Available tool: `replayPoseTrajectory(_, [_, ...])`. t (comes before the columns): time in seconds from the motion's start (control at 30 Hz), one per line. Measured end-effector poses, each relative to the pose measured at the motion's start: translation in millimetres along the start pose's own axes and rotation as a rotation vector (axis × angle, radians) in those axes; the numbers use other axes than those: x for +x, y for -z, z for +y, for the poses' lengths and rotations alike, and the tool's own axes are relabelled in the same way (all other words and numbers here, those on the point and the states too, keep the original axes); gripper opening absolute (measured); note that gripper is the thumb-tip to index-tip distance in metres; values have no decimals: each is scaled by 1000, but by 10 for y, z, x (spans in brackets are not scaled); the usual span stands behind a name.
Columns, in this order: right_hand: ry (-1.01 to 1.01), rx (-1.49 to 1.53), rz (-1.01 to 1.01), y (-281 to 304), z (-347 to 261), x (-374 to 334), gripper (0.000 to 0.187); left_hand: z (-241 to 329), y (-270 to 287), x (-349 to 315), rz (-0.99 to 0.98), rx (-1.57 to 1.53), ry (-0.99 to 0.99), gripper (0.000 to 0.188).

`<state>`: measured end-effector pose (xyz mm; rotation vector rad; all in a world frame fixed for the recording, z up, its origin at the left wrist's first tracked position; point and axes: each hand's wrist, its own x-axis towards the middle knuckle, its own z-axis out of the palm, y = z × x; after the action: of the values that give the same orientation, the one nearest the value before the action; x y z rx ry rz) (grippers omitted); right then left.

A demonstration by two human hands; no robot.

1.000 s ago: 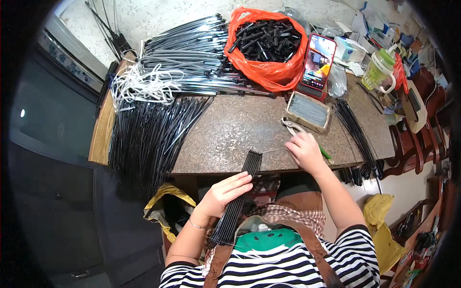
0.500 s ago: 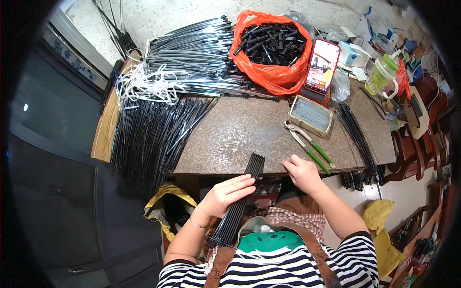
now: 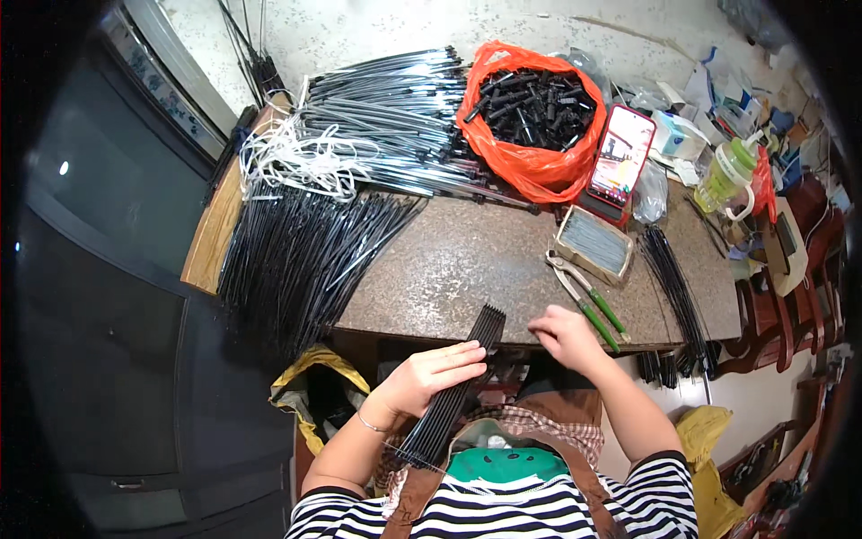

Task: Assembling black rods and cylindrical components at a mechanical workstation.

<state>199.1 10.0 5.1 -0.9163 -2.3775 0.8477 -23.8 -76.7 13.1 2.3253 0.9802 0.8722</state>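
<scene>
A flat row of thin black rods (image 3: 452,406) slants from my lap up to the table's front edge, the rods lying side by side. A thin wire-like piece crosses them near their lower end. My left hand (image 3: 429,381) lies across the row and grips it, its fingers together over the top. To the right of the rods' upper end, my right hand (image 3: 569,341) is at the table edge with thumb and forefinger pinched, apart from the rods. What this pinch holds, if anything, is too small to make out.
On the brown table (image 3: 431,269) lie green-handled pincers (image 3: 588,301) beside a small box of thin grey pins (image 3: 594,242). Behind stand a phone (image 3: 621,154) and an orange bag (image 3: 557,184) of black parts. Black rods (image 3: 296,260), silvery rods (image 3: 386,121) and white ribbons (image 3: 301,162) fill the left.
A thin wire showed between my right hand and the rods' upper end; it no longer shows there. My left hand still grips the rods. The whole view has shifted slightly.
</scene>
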Motion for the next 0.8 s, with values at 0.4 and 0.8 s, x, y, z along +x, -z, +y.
replayPoseTrajectory(0.4, [-28,-225,34,-213,-119,225,13,94,136,97,-19,48,-35,37])
replayPoseTrajectory(0.8, [340,831,345,595,-1157,506,33,221,261,1108,207,-535,10,14])
